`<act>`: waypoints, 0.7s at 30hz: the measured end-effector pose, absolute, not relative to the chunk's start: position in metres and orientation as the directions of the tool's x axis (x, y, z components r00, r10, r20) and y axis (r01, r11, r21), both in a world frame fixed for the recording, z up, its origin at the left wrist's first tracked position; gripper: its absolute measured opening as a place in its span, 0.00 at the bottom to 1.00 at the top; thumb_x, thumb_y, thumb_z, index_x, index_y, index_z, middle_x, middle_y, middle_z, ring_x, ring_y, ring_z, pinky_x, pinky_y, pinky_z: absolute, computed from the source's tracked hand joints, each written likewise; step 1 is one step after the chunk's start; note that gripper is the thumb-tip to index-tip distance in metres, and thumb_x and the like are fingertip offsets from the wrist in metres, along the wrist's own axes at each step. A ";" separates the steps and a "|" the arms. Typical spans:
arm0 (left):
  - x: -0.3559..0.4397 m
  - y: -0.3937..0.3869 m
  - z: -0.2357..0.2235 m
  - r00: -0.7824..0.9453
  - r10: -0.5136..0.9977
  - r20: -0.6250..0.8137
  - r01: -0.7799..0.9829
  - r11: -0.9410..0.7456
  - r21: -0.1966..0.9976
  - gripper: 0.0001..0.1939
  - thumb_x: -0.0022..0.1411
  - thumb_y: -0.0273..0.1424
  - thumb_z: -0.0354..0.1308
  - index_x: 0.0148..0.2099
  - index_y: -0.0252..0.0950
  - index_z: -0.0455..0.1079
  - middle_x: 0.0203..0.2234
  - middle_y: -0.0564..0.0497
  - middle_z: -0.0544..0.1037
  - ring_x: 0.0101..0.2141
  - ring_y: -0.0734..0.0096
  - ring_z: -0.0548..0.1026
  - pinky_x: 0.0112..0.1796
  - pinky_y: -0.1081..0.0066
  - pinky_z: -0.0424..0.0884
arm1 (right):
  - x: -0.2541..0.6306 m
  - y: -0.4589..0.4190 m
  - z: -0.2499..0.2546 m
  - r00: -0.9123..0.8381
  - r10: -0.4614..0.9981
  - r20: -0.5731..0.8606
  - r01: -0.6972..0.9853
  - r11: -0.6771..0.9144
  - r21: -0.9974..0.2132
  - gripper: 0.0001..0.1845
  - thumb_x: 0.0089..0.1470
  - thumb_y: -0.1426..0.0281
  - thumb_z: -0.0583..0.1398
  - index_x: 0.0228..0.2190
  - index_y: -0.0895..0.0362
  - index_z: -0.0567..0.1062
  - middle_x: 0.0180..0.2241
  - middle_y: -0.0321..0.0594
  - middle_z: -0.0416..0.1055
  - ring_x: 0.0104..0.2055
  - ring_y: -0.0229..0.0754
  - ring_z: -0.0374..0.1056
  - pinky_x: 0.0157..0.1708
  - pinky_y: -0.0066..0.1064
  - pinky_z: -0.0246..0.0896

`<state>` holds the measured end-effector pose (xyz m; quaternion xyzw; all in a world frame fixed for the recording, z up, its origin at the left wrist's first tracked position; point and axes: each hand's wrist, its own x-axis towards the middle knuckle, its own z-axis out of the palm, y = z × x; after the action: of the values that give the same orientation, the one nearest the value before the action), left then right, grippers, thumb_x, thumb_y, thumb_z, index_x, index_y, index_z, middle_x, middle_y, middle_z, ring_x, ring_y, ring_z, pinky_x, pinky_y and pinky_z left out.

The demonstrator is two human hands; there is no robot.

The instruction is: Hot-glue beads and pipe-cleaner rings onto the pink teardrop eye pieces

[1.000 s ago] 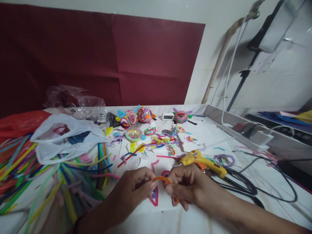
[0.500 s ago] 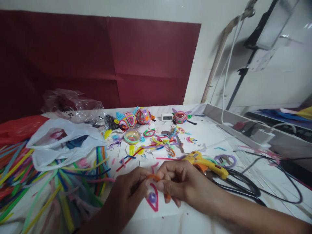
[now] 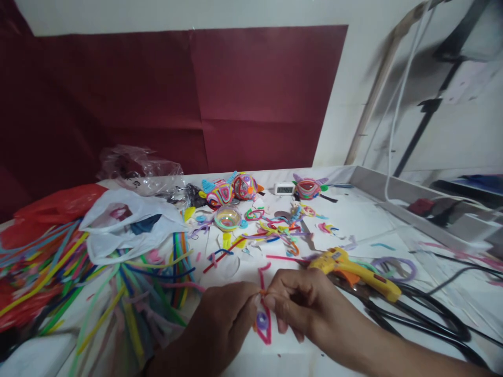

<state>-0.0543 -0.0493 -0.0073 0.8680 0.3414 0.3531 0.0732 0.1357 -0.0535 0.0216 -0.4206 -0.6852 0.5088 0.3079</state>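
Between the fingertips of my left hand [image 3: 231, 311] and my right hand [image 3: 302, 303] is an orange pipe cleaner [image 3: 263, 293], mostly covered by the fingers. Both hands are closed in a pinch and nearly touch each other. Just below them on the white table lies a pink pipe cleaner outline [image 3: 268, 335], pointed at its near end. A small purple coil [image 3: 261, 320] sits inside that outline. The pink strand's curled far end [image 3: 265, 268] shows beyond my fingers.
A yellow glue gun [image 3: 356, 272] with black cable lies right of my hands. Bundled pipe cleaners [image 3: 113, 309] and a white plastic bag [image 3: 129, 230] cover the left. Behind are scraps, a clear bowl [image 3: 227, 219], a small digital clock [image 3: 283, 188] and decorated balls [image 3: 310, 188].
The view has swung left, so everything sits further right in the picture. My fingertips have drawn closer together, and less of the orange pipe cleaner shows between them.
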 end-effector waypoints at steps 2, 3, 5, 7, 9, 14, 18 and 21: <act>-0.054 -0.051 -0.008 0.518 0.671 0.530 0.590 -0.729 0.348 0.10 0.66 0.26 0.47 0.31 0.37 0.63 0.18 0.58 0.69 0.19 0.79 0.68 0.23 0.76 0.58 | 0.137 -0.055 0.020 -0.454 0.890 0.046 0.336 0.219 -0.916 0.21 0.57 0.55 0.56 0.21 0.57 0.69 0.18 0.33 0.64 0.19 0.31 0.56 0.18 0.23 0.50; -0.053 -0.052 -0.008 0.516 0.682 0.519 0.604 -0.719 0.344 0.11 0.66 0.26 0.46 0.30 0.37 0.62 0.18 0.58 0.68 0.19 0.79 0.67 0.23 0.76 0.57 | 0.137 -0.056 0.019 -0.458 0.886 0.068 0.360 0.255 -0.897 0.21 0.58 0.56 0.54 0.21 0.57 0.69 0.17 0.32 0.63 0.19 0.31 0.55 0.18 0.23 0.50; -0.052 -0.053 -0.007 0.516 0.692 0.504 0.604 -0.712 0.359 0.12 0.66 0.26 0.46 0.29 0.37 0.61 0.18 0.58 0.68 0.19 0.79 0.66 0.23 0.76 0.57 | 0.138 -0.056 0.017 -0.473 0.876 0.100 0.394 0.311 -0.865 0.21 0.59 0.57 0.53 0.20 0.56 0.68 0.17 0.31 0.61 0.19 0.32 0.55 0.18 0.24 0.49; -0.050 -0.054 -0.005 0.514 0.706 0.488 0.588 -0.704 0.399 0.12 0.65 0.25 0.46 0.28 0.36 0.61 0.18 0.57 0.68 0.19 0.79 0.66 0.22 0.76 0.56 | 0.138 -0.056 0.016 -0.476 0.872 0.117 0.434 0.349 -0.831 0.21 0.59 0.58 0.51 0.20 0.56 0.67 0.17 0.31 0.59 0.19 0.32 0.54 0.18 0.24 0.49; -0.050 -0.054 -0.002 0.518 0.712 0.474 0.560 -0.701 0.441 0.10 0.65 0.26 0.47 0.30 0.36 0.63 0.19 0.56 0.70 0.20 0.79 0.68 0.23 0.78 0.57 | 0.139 -0.055 0.016 -0.479 0.868 0.129 0.481 0.382 -0.789 0.21 0.59 0.58 0.51 0.20 0.55 0.67 0.17 0.31 0.60 0.20 0.33 0.53 0.18 0.25 0.48; -0.054 -0.056 0.009 0.483 0.730 0.484 0.529 -0.683 0.503 0.10 0.67 0.28 0.46 0.40 0.34 0.69 0.25 0.52 0.75 0.26 0.77 0.73 0.28 0.78 0.64 | 0.143 -0.048 0.023 -0.502 0.835 0.224 0.553 0.509 -0.660 0.20 0.59 0.60 0.51 0.22 0.55 0.71 0.19 0.35 0.66 0.21 0.36 0.59 0.20 0.27 0.52; -0.067 -0.054 0.027 0.339 0.765 0.547 0.518 -0.637 0.571 0.10 0.67 0.29 0.48 0.40 0.35 0.71 0.23 0.54 0.74 0.23 0.79 0.71 0.27 0.79 0.64 | 0.150 -0.034 0.023 -0.509 0.819 0.267 0.553 0.548 -0.627 0.17 0.59 0.60 0.52 0.24 0.53 0.72 0.20 0.36 0.69 0.22 0.38 0.63 0.21 0.28 0.56; -0.082 -0.051 0.046 0.120 0.836 0.536 0.359 -0.540 0.761 0.10 0.67 0.32 0.49 0.39 0.35 0.70 0.22 0.57 0.72 0.16 0.84 0.65 0.18 0.82 0.60 | 0.154 -0.021 0.020 -0.511 0.826 0.237 0.583 0.536 -0.610 0.15 0.57 0.60 0.53 0.26 0.53 0.74 0.22 0.38 0.71 0.22 0.40 0.65 0.22 0.30 0.57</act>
<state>-0.0818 -0.0507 0.0455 0.7114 0.4200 0.5136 0.2319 0.1541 -0.0210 0.0201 -0.4209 -0.8371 0.2342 0.2592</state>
